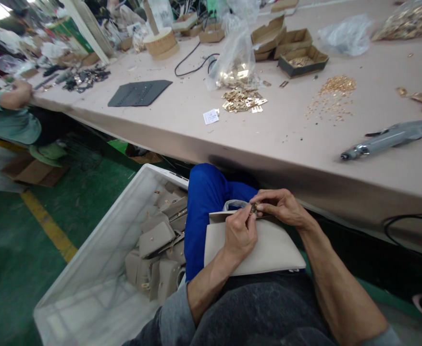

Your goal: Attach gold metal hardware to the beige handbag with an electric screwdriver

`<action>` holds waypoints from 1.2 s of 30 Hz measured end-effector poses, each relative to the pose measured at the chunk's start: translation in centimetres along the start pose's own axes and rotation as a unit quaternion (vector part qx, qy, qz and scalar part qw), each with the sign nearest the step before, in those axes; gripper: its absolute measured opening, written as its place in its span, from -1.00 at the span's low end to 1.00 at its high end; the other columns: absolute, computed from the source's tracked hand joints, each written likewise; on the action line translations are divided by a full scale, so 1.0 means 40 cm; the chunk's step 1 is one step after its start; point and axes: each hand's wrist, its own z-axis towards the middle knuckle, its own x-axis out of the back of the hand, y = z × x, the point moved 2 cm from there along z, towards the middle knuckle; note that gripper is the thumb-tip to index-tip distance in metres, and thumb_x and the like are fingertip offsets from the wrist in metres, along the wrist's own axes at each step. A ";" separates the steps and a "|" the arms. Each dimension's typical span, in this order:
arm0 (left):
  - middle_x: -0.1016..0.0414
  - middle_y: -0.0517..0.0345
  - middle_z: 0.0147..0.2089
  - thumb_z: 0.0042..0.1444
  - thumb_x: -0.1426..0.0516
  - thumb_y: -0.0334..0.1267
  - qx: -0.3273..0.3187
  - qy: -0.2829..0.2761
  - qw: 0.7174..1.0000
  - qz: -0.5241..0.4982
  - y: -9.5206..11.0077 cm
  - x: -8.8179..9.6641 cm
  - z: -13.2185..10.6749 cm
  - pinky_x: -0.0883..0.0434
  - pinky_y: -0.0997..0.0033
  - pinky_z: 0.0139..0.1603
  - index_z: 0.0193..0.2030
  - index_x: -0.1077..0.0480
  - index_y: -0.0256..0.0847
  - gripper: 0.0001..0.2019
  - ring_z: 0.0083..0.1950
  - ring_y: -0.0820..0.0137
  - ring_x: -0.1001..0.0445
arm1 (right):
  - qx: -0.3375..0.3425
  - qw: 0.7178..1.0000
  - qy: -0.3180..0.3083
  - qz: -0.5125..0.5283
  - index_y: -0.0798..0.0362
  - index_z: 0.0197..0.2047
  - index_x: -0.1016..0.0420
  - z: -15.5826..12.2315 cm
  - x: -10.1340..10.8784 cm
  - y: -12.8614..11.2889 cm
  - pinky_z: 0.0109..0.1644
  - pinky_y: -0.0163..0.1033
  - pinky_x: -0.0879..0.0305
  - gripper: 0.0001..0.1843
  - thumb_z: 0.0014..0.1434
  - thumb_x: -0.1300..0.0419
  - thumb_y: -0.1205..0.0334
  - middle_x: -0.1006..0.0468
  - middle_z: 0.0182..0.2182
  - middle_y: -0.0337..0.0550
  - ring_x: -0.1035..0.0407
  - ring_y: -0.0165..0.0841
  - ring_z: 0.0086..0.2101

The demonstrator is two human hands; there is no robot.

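Observation:
A light beige handbag [268,245] lies across my lap, its flap edge and a pale looped handle toward the table. Above its far edge, my left hand [240,233] pinches a small gold-coloured metal fitting [254,208]. My right hand [281,206] closes on the same fitting from the other side, thumb and fingertips together. The fingers cover much of the fitting, so its exact kind is hidden. On the table ahead lie a heap of gold metal plates [242,100] and a scatter of tiny gold pieces [337,86].
A grey electric screwdriver [394,138] lies at the table's right. A white bin [88,269] with several beige bags [156,239] stands left of my legs. Farther back are a plastic bag [234,57], cardboard trays [301,62] and a dark sheet [139,93]. Another person's arm [14,96] rests at far left.

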 end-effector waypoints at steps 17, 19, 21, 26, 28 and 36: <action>-0.67 -0.09 -0.06 0.39 -0.08 -0.41 -0.014 -0.013 1.000 0.013 0.027 0.002 0.014 -0.54 0.18 0.02 0.09 -0.55 -0.23 -0.74 -0.06 0.12 -0.65 | 0.024 0.999 -0.025 0.007 0.08 -0.02 -0.72 -0.005 0.006 -0.019 -0.19 -0.23 -0.45 -0.66 0.22 -0.46 0.06 -0.61 -0.21 -0.06 -0.49 -0.32 -0.28; -0.66 -0.09 -0.11 0.39 -0.07 -0.39 -0.014 -0.015 0.999 0.025 0.029 0.001 0.016 -0.54 0.19 -0.02 0.03 -0.55 -0.24 -0.77 -0.09 0.11 -0.64 | 0.028 0.999 -0.023 0.014 0.08 0.01 -0.71 -0.006 0.006 -0.018 -0.17 -0.23 -0.45 -0.64 0.22 -0.47 0.06 -0.60 -0.20 -0.07 -0.49 -0.32 -0.27; -0.65 -0.11 -0.14 0.39 -0.06 -0.40 -0.020 -0.014 0.999 0.035 0.031 0.000 0.017 -0.53 0.19 -0.04 0.00 -0.54 -0.25 -0.78 -0.10 0.10 -0.63 | 0.028 0.999 -0.023 0.021 0.08 0.03 -0.71 -0.007 0.007 -0.017 -0.17 -0.24 -0.45 -0.62 0.21 -0.47 0.07 -0.59 -0.21 -0.07 -0.49 -0.33 -0.28; -0.62 -0.15 -0.10 0.41 -0.02 -0.44 -0.037 -0.020 0.998 0.051 0.032 -0.005 0.015 -0.52 0.17 -0.03 0.07 -0.50 -0.30 -0.74 -0.09 0.10 -0.61 | 0.024 0.999 -0.028 0.027 0.09 -0.03 -0.72 -0.008 0.009 -0.016 -0.19 -0.23 -0.46 -0.65 0.18 -0.49 0.08 -0.61 -0.25 -0.08 -0.49 -0.32 -0.32; -0.60 -0.14 -0.12 0.42 0.01 -0.45 -0.044 -0.029 0.997 0.064 0.030 -0.007 0.012 -0.52 0.17 -0.03 0.07 -0.48 -0.30 -0.74 -0.10 0.11 -0.59 | 0.023 0.999 -0.035 0.027 0.10 -0.07 -0.72 -0.008 0.010 -0.018 -0.21 -0.23 -0.46 -0.65 0.17 -0.49 0.05 -0.61 -0.27 -0.08 -0.49 -0.32 -0.34; -0.56 -0.20 -0.03 0.43 0.04 -0.47 -0.078 -0.052 0.984 0.149 0.016 -0.019 0.000 -0.55 0.13 0.01 0.20 -0.39 -0.30 -0.69 -0.02 0.07 -0.59 | 0.009 0.999 -0.047 0.018 0.11 -0.18 -0.72 -0.013 0.012 -0.030 -0.25 -0.25 -0.46 -0.68 0.15 -0.50 0.02 -0.63 -0.31 -0.08 -0.49 -0.32 -0.36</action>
